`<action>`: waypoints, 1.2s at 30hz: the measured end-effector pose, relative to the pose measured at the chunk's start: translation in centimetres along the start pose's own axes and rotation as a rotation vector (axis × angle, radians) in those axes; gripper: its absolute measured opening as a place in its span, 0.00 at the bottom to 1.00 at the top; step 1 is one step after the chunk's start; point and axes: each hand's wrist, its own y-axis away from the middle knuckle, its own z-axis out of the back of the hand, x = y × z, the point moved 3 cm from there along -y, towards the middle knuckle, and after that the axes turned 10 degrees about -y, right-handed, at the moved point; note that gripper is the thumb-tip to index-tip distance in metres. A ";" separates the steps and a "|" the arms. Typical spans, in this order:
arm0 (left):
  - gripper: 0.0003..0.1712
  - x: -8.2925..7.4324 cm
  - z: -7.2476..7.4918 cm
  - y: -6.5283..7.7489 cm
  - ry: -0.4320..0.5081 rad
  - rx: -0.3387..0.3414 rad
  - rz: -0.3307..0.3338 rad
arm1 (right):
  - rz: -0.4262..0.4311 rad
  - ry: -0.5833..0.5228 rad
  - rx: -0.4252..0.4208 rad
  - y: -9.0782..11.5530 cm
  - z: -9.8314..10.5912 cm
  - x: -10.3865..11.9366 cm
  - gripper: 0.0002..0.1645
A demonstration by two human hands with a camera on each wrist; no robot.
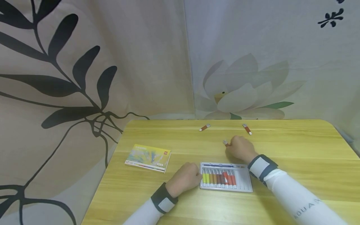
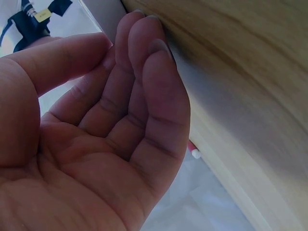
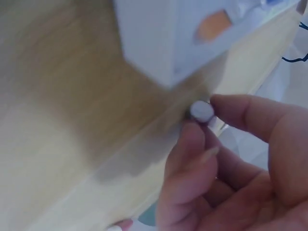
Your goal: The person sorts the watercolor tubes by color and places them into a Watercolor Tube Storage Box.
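Observation:
A white tray (image 1: 244,184) holds a row of paint tubes (image 1: 219,178), yellow-green through brown to red, and a thin paintbrush (image 1: 225,166) along its far side. My left hand (image 1: 185,177) is at the tray's left edge, thumb and fingertips meeting at the rim; in the left wrist view its fingers (image 2: 166,91) are bent. Beyond the tray's far side, my right hand (image 1: 241,148) pinches a reddish-brown paint tube (image 1: 226,143) between thumb and fingers. Its round white cap (image 3: 202,111) faces the right wrist camera; most of the tube is hidden there.
Two more reddish-brown tubes lie near the table's far edge, one tube (image 1: 204,127) left and another tube (image 1: 247,129) right. A yellow paint box (image 1: 149,157) lies to the left on the wooden table (image 1: 303,150). A printed curtain (image 1: 157,62) hangs behind.

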 end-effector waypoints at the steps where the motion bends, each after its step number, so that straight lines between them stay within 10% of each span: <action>1: 0.27 0.0 0.0 0.0 -0.003 -0.002 -0.001 | 0.000 0.014 0.005 0.1 0.1 -0.1 0.22; 19: 0.27 0.1 -0.1 -0.1 -0.010 -0.006 -0.010 | 0.051 -0.033 0.021 1.3 0.8 -1.0 0.22; 36: 0.26 0.1 -0.2 -0.1 -0.015 -0.004 -0.007 | -0.060 -0.245 0.084 8.6 1.9 0.6 0.12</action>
